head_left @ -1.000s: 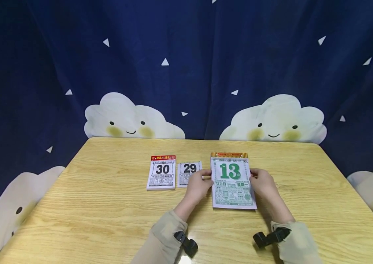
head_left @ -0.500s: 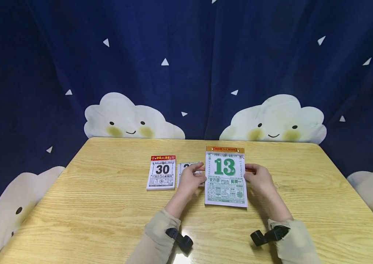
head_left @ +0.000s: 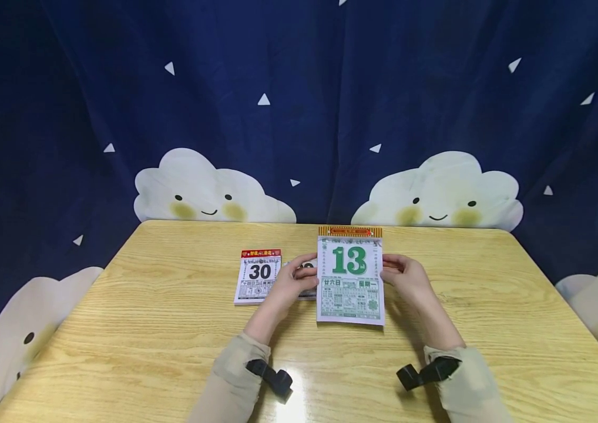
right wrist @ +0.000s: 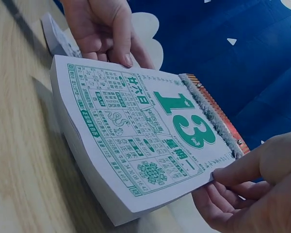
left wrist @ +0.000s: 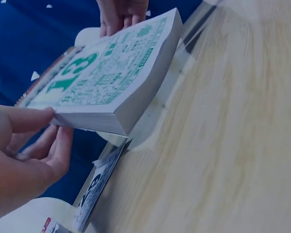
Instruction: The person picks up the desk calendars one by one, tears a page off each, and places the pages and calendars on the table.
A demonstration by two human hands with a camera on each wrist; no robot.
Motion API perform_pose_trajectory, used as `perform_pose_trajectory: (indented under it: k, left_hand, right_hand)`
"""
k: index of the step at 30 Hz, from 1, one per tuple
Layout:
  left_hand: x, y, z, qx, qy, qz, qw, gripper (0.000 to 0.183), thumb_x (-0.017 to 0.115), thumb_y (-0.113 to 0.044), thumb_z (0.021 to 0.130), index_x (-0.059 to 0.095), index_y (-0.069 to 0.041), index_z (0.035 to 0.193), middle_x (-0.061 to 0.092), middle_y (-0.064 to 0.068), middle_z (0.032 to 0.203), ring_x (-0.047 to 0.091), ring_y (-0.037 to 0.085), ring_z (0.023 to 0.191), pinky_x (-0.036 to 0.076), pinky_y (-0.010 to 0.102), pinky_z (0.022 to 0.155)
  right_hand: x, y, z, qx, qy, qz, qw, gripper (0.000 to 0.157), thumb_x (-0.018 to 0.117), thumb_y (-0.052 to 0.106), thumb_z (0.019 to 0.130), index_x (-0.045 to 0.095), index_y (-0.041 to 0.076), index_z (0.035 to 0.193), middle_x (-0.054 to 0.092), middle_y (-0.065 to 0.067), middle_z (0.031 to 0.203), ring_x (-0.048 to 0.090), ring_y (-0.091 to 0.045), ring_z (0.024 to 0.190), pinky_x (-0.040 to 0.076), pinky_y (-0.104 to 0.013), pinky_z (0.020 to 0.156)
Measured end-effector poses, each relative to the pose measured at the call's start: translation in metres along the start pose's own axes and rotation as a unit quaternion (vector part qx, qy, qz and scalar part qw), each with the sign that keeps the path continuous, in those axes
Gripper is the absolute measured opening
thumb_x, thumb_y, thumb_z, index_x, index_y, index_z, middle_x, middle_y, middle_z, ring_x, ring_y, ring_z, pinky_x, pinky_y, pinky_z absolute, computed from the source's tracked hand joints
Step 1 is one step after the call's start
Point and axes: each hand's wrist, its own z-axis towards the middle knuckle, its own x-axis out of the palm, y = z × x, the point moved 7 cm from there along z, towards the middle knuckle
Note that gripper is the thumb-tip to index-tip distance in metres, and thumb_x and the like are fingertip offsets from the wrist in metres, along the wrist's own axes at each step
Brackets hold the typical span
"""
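A thick tear-off calendar [head_left: 350, 282] with a large green 13 and a red and gold top strip is held up by its two sides. My left hand [head_left: 291, 282] grips its left edge, thumb at the front and fingers behind. On the opposite edge, my right hand [head_left: 407, 279] pinches it the same way. The left wrist view shows the thick page block [left wrist: 94, 121] raised over the table. Behind my left hand lies a calendar numbered 29 [head_left: 306, 291], mostly hidden. Left of that is a smaller calendar with a black 30 [head_left: 258, 276] and a red strip.
The pale wooden table [head_left: 145, 329] reaches back to a dark blue curtain [head_left: 320, 106] with smiling white clouds [head_left: 436, 188]. A black wrist camera sits on each sleeve, the left one [head_left: 272, 379] close above the table.
Both hands have lifted the green 13 calendar off the table and moved it left and up. It now stands more upright, and my left hand covers most of the 29 calendar.
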Motion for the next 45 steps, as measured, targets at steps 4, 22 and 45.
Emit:
perform_pose_trajectory:
  k: [4,22,45]
  left_hand:
    - [-0.005,-0.003,0.000,0.007,0.017,-0.021,0.9996,0.055,0.058,0.002,0.082,0.045,-0.013,0.133,0.061,0.015,0.111,0.061,0.012,0.087,0.050,0.031,0.081]
    - [-0.016,-0.012,-0.003,0.009,0.081,-0.101,0.9915,0.053,0.048,0.006,0.088,0.031,0.003,0.138,0.040,0.025,0.135,0.059,0.010,0.099,0.047,0.028,0.089]
    - [-0.017,-0.021,-0.007,0.049,0.102,-0.185,0.9762,0.049,0.040,0.006,0.092,0.028,-0.003,0.139,0.068,-0.003,0.094,0.064,0.012,0.076,0.051,0.025,0.070]
  right_hand:
    - [0.001,0.008,0.000,-0.015,0.010,0.016,1.000,0.044,0.050,-0.004,0.087,0.039,-0.014,0.128,0.049,-0.029,0.121,0.056,-0.018,0.098,0.050,-0.019,0.079]
    - [0.011,0.023,0.000,-0.065,0.066,0.169,0.981,0.048,0.051,-0.003,0.087,0.033,-0.016,0.129,0.042,-0.033,0.123,0.058,-0.002,0.087,0.050,-0.018,0.080]
    - [0.014,0.074,-0.036,-0.385,-0.140,-0.207,0.888,0.043,0.065,-0.004,0.076,0.054,-0.003,0.118,0.055,-0.017,0.112,0.053,-0.030,0.101,0.045,-0.039,0.087]
